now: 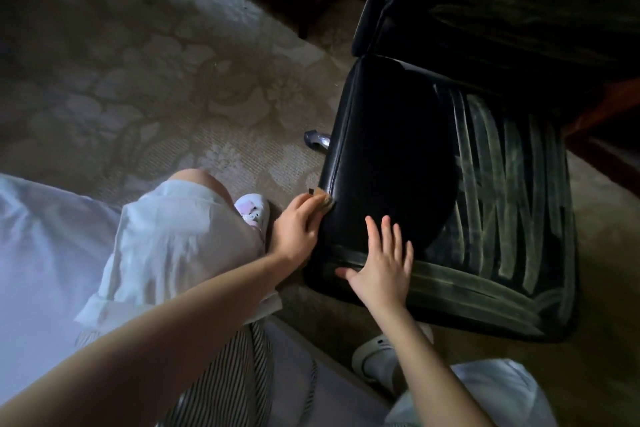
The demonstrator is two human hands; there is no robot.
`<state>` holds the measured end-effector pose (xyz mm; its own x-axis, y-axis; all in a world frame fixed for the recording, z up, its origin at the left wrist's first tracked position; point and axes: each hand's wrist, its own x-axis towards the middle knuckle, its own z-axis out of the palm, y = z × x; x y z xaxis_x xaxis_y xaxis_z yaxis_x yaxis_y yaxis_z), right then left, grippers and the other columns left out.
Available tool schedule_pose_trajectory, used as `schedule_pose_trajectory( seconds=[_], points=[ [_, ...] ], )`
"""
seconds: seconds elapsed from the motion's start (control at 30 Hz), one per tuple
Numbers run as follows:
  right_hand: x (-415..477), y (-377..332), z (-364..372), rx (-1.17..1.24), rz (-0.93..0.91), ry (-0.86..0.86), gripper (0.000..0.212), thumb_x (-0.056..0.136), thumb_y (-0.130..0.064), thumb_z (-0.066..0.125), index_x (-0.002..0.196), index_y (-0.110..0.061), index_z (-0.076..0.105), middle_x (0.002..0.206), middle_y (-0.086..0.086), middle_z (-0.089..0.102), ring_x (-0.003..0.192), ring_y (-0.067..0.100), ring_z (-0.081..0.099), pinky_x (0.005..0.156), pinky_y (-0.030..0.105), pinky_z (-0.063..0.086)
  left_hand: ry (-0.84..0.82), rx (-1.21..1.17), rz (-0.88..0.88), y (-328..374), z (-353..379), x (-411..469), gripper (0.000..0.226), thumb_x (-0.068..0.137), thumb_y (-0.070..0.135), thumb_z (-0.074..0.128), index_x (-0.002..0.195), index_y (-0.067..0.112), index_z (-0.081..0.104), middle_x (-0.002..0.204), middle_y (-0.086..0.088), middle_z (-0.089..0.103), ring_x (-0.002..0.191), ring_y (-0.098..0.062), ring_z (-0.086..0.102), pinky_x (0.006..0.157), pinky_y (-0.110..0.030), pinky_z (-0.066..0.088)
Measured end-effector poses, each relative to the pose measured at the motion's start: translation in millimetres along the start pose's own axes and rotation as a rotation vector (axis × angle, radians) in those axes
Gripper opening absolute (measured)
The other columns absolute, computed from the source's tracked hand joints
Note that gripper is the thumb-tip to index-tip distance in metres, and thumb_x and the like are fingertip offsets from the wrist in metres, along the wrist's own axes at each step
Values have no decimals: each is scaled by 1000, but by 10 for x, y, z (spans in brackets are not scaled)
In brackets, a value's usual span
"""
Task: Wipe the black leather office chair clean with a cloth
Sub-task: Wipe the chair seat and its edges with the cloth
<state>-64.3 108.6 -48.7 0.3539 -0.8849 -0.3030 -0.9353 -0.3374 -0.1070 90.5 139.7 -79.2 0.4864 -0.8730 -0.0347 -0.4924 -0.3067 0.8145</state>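
The left grip (298, 229) is curling around a small tan cloth (325, 200) and pressing it against the side edge of the black leather office chair (391, 149), whose seat is lying just beyond and to the right of that grip. The right grip (384, 267) is resting flat on the seat's near corner, fingers spread and holding nothing, and seems to be bracing the chair.

Directly beyond the right grip the leather is showing dark and clean. Further to its right, pale dust streaks (502, 184) are covering the seat, and the backrest (502, 3), well beyond both grips, is looking dull too.

The cloth is probably soft and light, so it is likely best handled bunched under the fingers with the palm bearing down. The leather is looking smooth and padded, so the cloth should be gliding easily, though the seam beside the left grip may be trapping dirt. A chrome leg (317, 140) is peeking out beyond the left grip, so the chair may be rolling or swivelling under a push — a flat bracing palm on the seat is the sensible hold.
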Motion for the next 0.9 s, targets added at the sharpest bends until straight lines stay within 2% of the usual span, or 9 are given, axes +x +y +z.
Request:
schedule_pose_trajectory(
  seconds=[0.13, 0.23, 0.33, 0.43, 0.6, 0.7, 0.8, 0.9],
  points=[
    [43, -57, 33, 16, 24, 44, 100, 75, -54, 68, 150, -30, 6, 159, 0, 2, 146, 20, -1, 116, 44, -1, 26, 47, -40, 7, -11, -210, 33, 86, 22, 49, 112, 12, 66, 110, -9, 63, 97, -23, 60, 79, -24, 44],
    [98, -138, 45, 43, 43, 67, 101, 73, -52, 72, 150, -30, 11, 159, 2, 7, 146, 21, 2, 115, 45, 3, 39, 29, -101, -20, -12, -288, 30, 88, 13, 54, 116, 12, 64, 114, -7, 61, 103, -25, 59, 85, -22, 41],
    [167, -247, 61, 66, 51, 99, 102, 70, -51, 74, 150, -28, 15, 158, 3, 11, 146, 22, 7, 115, 47, 7, 48, -7, -157, -44, -23, -280, 33, 89, 7, 56, 122, 13, 61, 117, -6, 58, 107, -20, 55, 88, -20, 37],
    [263, -341, 62, 60, 59, 112, 102, 72, -56, 71, 150, -27, 12, 158, 5, 10, 145, 24, 7, 114, 47, 7, 91, -17, -190, -33, -53, -152, 33, 89, 5, 55, 121, 13, 62, 116, -6, 57, 106, -17, 52, 87, -17, 33],
    [483, -518, -41, 68, 60, -3, 102, 78, -65, 57, 150, -28, -5, 159, 5, -5, 145, 23, -5, 115, 45, 1, 168, -2, -226, -50, -123, 280, 33, 85, 12, 48, 111, 13, 67, 110, -11, 61, 102, -29, 57, 90, -33, 43],
    [638, -504, -189, 70, 2, -47, 99, 80, -65, 54, 150, -27, -4, 159, 4, -2, 145, 24, -1, 115, 44, 4, 222, 12, -232, -48, -203, 441, 31, 87, 5, 54, 114, 15, 65, 113, -11, 58, 104, -28, 54, 91, -28, 36],
    [666, -303, -310, 12, -76, 76, 96, 82, -68, 48, 151, -23, -1, 159, 1, 5, 145, 20, 1, 115, 40, 1, 285, 0, -218, -18, -220, 398, 34, 89, 7, 55, 121, 16, 60, 117, -10, 55, 106, -24, 51, 90, -22, 32],
    [656, -31, -368, -117, -122, 10, 99, 81, -71, 43, 150, -21, -7, 159, 1, -6, 145, 18, -6, 115, 39, -5, 297, -13, -247, -6, -183, 440, 34, 91, 9, 54, 124, 17, 58, 122, -9, 51, 110, -23, 47, 90, -18, 27]
  ],
)
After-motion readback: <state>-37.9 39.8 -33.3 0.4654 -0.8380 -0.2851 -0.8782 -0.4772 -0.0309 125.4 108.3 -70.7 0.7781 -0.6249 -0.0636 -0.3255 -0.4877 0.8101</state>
